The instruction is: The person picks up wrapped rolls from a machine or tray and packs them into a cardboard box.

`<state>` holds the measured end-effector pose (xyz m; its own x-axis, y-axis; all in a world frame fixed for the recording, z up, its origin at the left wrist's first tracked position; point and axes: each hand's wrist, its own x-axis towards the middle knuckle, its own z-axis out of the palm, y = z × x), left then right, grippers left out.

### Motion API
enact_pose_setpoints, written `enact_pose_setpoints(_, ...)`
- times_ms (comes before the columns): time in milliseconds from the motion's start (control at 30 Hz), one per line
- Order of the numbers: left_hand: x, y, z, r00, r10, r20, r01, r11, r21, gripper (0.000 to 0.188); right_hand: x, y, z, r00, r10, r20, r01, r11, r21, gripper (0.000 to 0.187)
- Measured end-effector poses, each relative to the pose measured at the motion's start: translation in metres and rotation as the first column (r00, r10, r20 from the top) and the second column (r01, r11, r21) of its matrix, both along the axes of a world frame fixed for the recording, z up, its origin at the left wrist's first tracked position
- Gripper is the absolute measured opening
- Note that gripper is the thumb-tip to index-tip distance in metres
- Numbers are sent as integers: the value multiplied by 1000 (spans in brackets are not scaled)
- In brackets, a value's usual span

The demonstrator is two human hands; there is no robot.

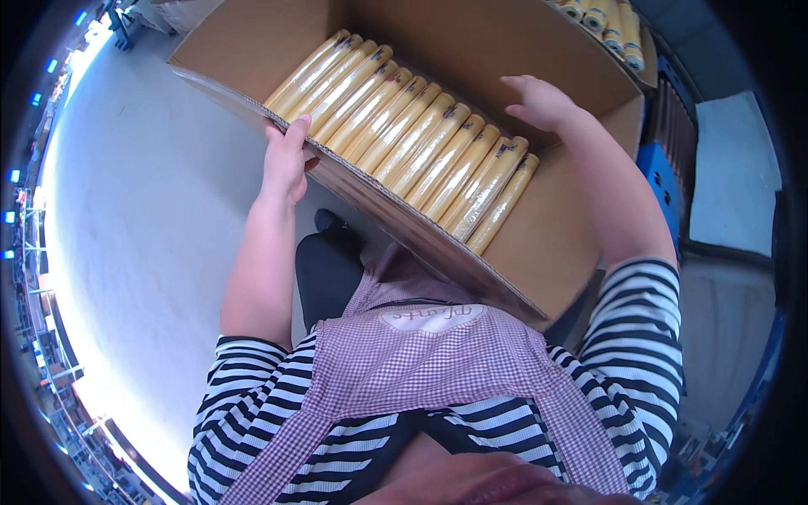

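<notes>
A large open cardboard box [551, 240] stands tilted in front of me. Inside it lies a row of several yellow, plastic-wrapped rolls [396, 126], side by side and slanting the same way. My left hand [290, 158] grips the box's near wall, its thumb over the top edge and its fingers partly hidden against the outside. Over the right part of the box is my right hand [543, 103], holding nothing, with fingers stretched out and thumb apart. It is close to the far wall, beyond the right end of the row, and appears not to touch the rolls.
More yellow rolls [619, 29] sit in another carton at the upper right. A blue crate-like object [661, 189] and a pale sheet-covered block [734, 172] stand right of the box. Grey floor [126, 168] stretches to the left. My legs are under the box's near side.
</notes>
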<state>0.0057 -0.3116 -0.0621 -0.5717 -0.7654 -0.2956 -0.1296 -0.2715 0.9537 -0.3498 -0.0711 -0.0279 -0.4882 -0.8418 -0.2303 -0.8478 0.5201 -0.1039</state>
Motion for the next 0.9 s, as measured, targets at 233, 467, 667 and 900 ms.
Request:
enact_pose_setpoints(233, -1, -7, 1, 994, 93, 55, -92, 995, -24, 69, 42, 166, 37, 947, -321, -26, 317, 944, -95, 84)
enact_pose_setpoints(467, -5, -16, -12, 990, 139, -18, -138, 989, 54, 65, 71, 180, 7, 889, -429, -159, 331, 843, -423, 63)
enact_pose_setpoints(667, -15, -33, -23, 908, 346, 239, -302, 932, -203, 89, 74, 182, 1, 898, -406, -171, 359, 900, -247, 63)
enact_pose_setpoints(900, -73, 43, 48, 720, 544, 431, -429, 837, -340, 97, 66, 191, 9, 869, -450, -207, 402, 885, -234, 61)
